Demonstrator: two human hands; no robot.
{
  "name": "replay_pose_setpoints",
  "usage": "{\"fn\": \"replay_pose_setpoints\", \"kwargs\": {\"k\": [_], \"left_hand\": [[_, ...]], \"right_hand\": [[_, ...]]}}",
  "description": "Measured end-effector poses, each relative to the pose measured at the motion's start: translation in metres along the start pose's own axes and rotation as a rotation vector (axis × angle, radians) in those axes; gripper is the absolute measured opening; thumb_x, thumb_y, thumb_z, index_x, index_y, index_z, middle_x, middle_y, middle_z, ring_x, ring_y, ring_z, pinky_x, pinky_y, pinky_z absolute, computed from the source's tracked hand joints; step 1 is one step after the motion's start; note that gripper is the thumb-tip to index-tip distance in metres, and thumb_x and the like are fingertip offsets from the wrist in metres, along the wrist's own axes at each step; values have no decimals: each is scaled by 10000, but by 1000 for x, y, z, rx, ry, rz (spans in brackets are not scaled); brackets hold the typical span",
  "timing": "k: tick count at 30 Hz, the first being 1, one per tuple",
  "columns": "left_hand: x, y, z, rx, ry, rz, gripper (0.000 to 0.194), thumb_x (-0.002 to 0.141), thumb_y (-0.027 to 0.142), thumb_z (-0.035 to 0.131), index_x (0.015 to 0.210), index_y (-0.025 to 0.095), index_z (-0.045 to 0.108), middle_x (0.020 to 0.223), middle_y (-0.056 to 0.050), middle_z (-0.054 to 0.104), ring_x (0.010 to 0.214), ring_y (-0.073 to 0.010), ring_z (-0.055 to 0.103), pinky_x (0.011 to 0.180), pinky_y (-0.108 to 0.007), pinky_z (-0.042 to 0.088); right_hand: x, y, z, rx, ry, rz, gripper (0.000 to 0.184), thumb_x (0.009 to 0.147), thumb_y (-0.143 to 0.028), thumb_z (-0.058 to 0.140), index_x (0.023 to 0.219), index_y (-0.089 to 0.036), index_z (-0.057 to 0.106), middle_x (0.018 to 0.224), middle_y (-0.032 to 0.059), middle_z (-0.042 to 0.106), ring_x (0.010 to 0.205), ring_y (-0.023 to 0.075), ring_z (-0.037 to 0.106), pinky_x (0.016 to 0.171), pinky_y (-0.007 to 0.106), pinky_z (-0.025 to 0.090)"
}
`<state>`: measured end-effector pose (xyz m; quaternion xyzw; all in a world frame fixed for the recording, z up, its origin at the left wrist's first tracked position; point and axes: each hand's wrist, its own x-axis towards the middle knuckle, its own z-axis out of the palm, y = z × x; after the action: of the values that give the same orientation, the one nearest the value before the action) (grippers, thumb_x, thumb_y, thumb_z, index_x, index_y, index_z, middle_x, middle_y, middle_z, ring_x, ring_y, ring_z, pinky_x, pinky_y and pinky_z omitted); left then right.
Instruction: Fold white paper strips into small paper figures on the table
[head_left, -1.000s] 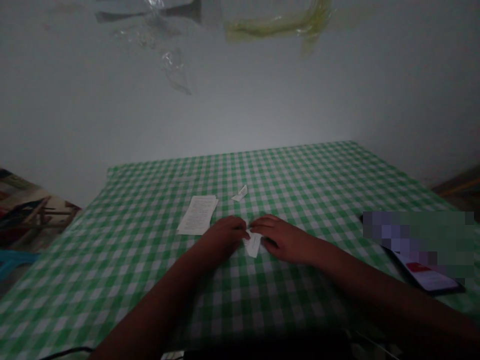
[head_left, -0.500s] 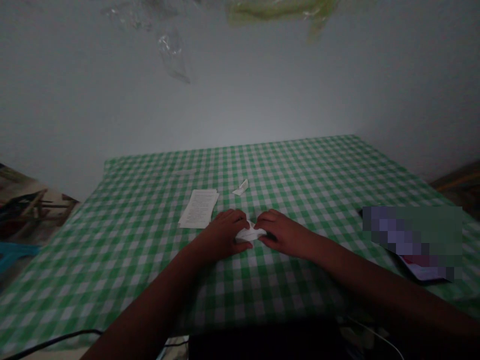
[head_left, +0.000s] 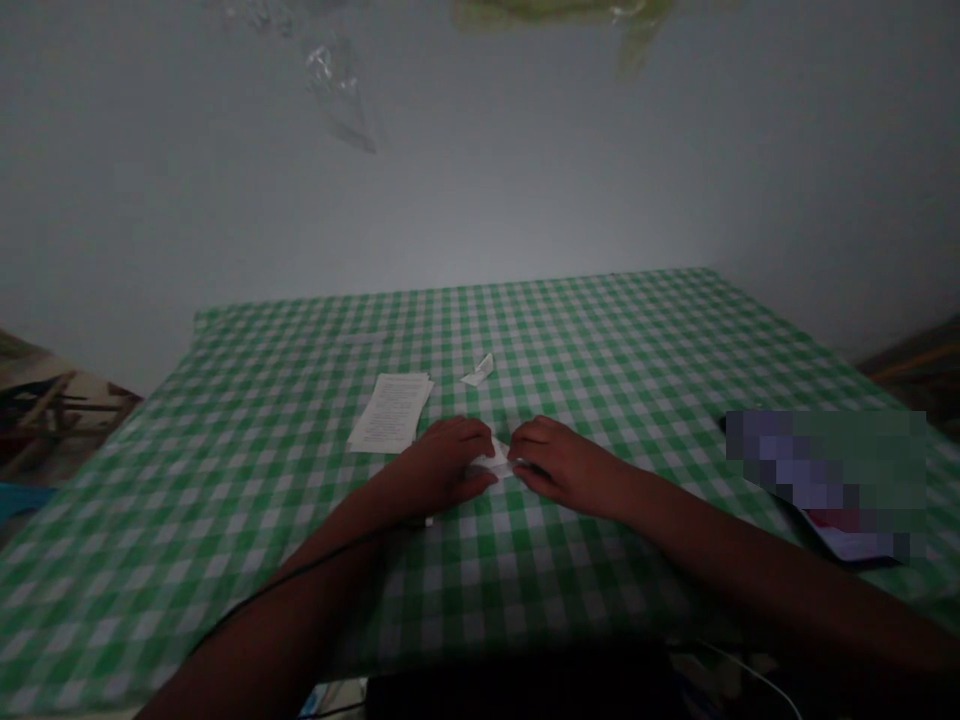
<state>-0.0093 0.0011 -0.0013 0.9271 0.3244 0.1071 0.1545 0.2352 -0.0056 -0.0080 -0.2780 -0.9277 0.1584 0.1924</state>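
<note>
Between my left hand [head_left: 442, 465] and my right hand [head_left: 562, 468] a small piece of white paper [head_left: 493, 460] is pinched, mostly hidden by my fingertips. Both hands rest low over the green-and-white gingham tablecloth [head_left: 600, 350]. Up and left of my left hand lies a printed white paper sheet stack [head_left: 388, 412], close to its knuckles but apart from them. A small torn paper scrap [head_left: 478, 371] sits above the gap between my hands.
A smartphone [head_left: 851, 545] lies at the right of the cloth, partly blurred out. A thin black cable [head_left: 285, 580] crosses my left forearm. Beyond the table's far edge stands a grey wall, with clear plastic film [head_left: 334, 80] above.
My hands have closed in on the white paper, which now shows much less between my fingers. The black cable has risen onto my left forearm.
</note>
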Motion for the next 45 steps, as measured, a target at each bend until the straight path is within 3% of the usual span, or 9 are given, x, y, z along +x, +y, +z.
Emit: {"fn": "replay_pose_setpoints", "kwargs": {"k": [18,29,38,45], "left_hand": [[0,5,0,-66,51,-4,171,914,255,603,1055,164,634,1155,-103,625,1096,-239,574,985,-411,479],[2,8,2,-94,11,42,143,959,181,501,1038,169,620,1127,-86,596,1076,-204,550,981,-369,471],[2,7,3,-102,25,29,178,963,302,564,1076,180,627,1147,-80,606,1086,-208,559,982,-372,470],[-3,6,-10,25,52,-35,214,976,346,538,1052,177,645,1096,-86,636,1031,-233,582,928,-406,483]], "right_hand": [[-1,-3,3,-23,13,20,141,951,-201,558,1000,-133,672,1027,111,649,979,227,571,927,405,463],[1,-6,1,-23,20,37,168,961,-171,515,954,-150,681,999,102,654,939,215,564,886,388,463],[2,-4,2,-37,17,34,167,965,-173,508,946,-139,671,995,100,649,939,212,555,892,377,462],[2,-5,1,-32,26,32,161,965,-168,509,909,-149,659,975,97,650,917,207,556,879,380,461]]}}
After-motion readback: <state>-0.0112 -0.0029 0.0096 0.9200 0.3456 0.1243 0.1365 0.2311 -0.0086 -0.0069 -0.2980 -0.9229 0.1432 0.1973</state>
